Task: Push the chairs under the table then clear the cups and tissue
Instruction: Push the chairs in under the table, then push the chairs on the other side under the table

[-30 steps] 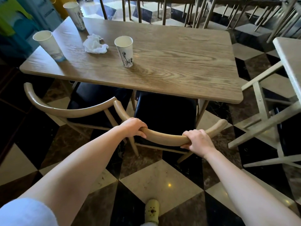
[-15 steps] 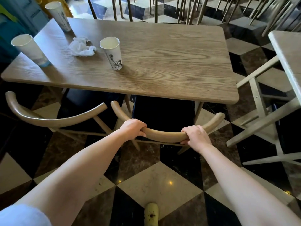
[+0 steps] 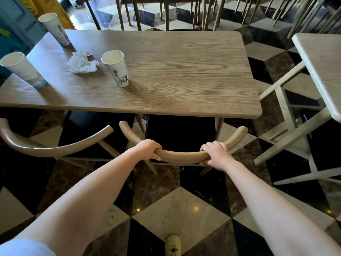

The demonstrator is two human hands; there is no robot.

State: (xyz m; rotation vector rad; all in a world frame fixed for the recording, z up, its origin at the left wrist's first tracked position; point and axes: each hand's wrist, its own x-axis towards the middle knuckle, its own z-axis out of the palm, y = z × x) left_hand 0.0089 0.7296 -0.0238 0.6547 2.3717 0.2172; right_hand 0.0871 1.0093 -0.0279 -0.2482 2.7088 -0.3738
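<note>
A wooden table point(image 3: 184, 71) fills the upper middle of the head view. Both hands grip the curved back rail of the right chair point(image 3: 181, 156): my left hand point(image 3: 150, 149) near its left part, my right hand point(image 3: 215, 154) near its right part. Its dark seat sits partly under the table edge. A second chair point(image 3: 55, 148) stands to the left, its seat also partly under the table. Three white paper cups stand on the table: one near the middle point(image 3: 116, 68), one at the left edge point(image 3: 22, 70), one at the far left corner point(image 3: 55, 28). A crumpled tissue point(image 3: 82, 61) lies between them.
Another pale table point(image 3: 321, 71) with a slanted wooden frame point(image 3: 287, 126) stands close on the right. Several chair legs crowd the floor beyond the table's far edge. The floor is a checkered tile; my yellow shoe point(image 3: 172, 245) shows at the bottom.
The right chair has slid forward, its seat further under the table edge. Both hands keep the same grip on its back rail, and my view has moved closer.
</note>
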